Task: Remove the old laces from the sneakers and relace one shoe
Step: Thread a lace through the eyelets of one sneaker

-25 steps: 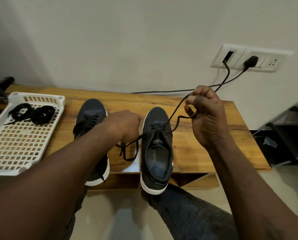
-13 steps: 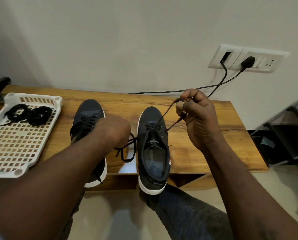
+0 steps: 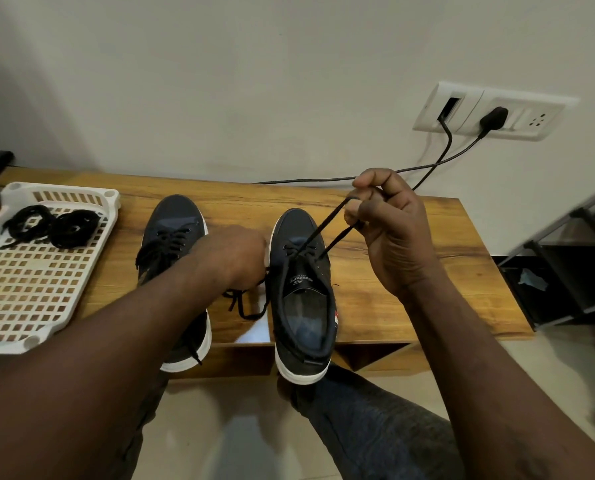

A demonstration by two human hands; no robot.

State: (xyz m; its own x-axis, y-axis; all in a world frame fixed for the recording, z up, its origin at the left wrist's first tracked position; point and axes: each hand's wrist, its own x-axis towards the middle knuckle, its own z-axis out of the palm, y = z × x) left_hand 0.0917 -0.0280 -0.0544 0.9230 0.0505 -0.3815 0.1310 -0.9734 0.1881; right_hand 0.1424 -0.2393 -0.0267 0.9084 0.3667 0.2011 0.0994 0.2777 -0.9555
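Two dark sneakers with white soles stand on the wooden table, toes towards the wall. The right sneaker has a black lace running through only its front eyelets. My right hand pinches a loop of that lace, raised above and to the right of the toe. My left hand rests between the shoes against the right sneaker's side, fingers hidden; the lace's other end trails below it. The left sneaker is still laced and partly covered by my left forearm.
A white perforated tray at the table's left holds two coiled black laces. Black cables run from a wall socket along the table's back edge. A dark metal rack stands at the right. My knee is below the table's front edge.
My right hand has come in lower and closer to the right sneaker's toe, shortening the raised loop of lace. My left hand stayed beside the shoe.
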